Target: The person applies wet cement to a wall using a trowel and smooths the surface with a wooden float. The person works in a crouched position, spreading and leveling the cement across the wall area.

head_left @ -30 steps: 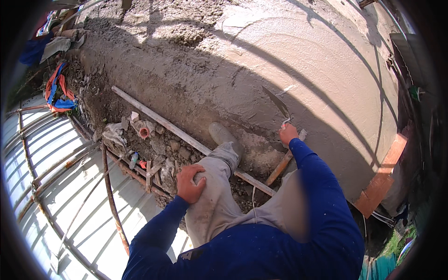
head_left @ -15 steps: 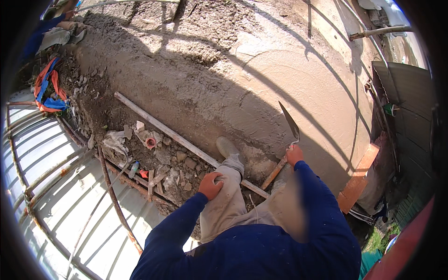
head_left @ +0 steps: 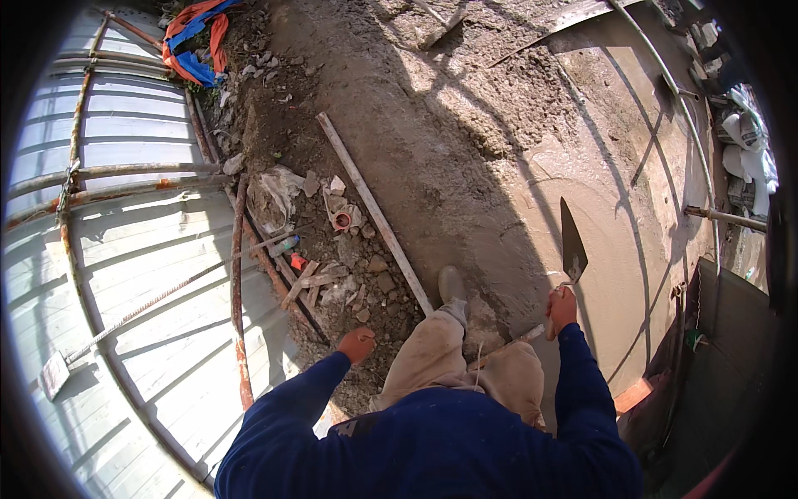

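Note:
My right hand [head_left: 562, 308] is closed round the handle of a pointed trowel [head_left: 573, 245]. Its dark blade points away from me, over smooth wet mortar [head_left: 615, 266] partly in shade. Loosely curled with nothing visible in it, my left hand [head_left: 357, 345] hangs beside my left knee, above the rubble [head_left: 366, 291]. A long pale wooden strip [head_left: 374, 208] slants across the ground from far left toward my left leg. My left boot [head_left: 451, 285] stands at the edge of the mortar; my right foot is hidden.
Corrugated metal sheeting [head_left: 158, 291] with rusty bars [head_left: 238, 291] lies to the left. Rough mortar [head_left: 499, 108] spreads at the far side. An orange and blue cloth [head_left: 195, 41] is at far left. A long pole [head_left: 665, 75] and dark sheeting [head_left: 723, 349] border the right.
My left hand has come off my knee and moved to its left. The trowel is still in my right hand, its blade turned more straight ahead. The view has swung, showing more of the left sheeting.

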Action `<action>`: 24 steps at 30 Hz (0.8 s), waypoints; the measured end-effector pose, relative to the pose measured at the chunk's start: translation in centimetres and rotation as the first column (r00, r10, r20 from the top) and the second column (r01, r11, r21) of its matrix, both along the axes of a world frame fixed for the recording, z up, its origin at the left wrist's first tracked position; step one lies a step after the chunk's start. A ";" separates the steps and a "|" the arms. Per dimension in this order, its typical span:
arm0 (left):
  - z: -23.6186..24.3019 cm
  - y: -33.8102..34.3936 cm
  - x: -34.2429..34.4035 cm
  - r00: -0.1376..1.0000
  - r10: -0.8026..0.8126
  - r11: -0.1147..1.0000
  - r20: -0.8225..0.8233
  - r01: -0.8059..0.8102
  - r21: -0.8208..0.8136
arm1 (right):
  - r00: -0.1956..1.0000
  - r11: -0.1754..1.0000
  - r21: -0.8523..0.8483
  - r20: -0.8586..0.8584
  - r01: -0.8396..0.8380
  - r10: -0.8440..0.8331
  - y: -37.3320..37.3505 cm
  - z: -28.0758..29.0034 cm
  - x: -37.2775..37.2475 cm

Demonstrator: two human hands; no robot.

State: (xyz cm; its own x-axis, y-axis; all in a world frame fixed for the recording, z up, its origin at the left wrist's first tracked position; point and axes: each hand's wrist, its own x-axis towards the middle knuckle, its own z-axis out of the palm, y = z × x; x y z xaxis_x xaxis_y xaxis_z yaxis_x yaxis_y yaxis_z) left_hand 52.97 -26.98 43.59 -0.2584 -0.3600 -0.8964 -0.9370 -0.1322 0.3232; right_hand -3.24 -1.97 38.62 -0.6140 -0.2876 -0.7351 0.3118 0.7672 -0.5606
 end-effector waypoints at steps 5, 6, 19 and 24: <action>2.0 5.1 5.6 0.993 0.116 0.993 0.033 -0.117 0.027 | 0.997 0.997 -0.057 0.046 -0.056 0.058 -1.7 1.0 2.4; 1.7 6.3 6.1 0.986 0.168 0.985 0.019 -0.169 0.046 | 0.994 0.995 -0.017 0.043 -0.097 0.097 -1.5 0.5 2.7; 8.0 7.1 -3.2 0.966 0.104 0.995 -0.238 -0.104 0.013 | 0.738 0.741 0.113 -0.072 -0.662 0.671 11.2 -2.9 4.7; 11.3 9.5 -8.2 0.934 -0.259 0.966 -0.246 0.252 -0.060 | 0.797 0.825 0.150 -0.214 -0.545 0.565 15.8 4.8 8.9</action>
State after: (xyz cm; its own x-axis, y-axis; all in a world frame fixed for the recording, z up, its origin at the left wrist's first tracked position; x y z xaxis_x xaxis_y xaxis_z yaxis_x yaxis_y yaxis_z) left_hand 44.73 -17.52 54.87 -0.5588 -0.2757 -0.7822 -0.8269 0.1135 0.5508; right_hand 5.64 13.86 43.40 -0.5249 -0.5821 -0.6210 -0.3165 0.8108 -0.4924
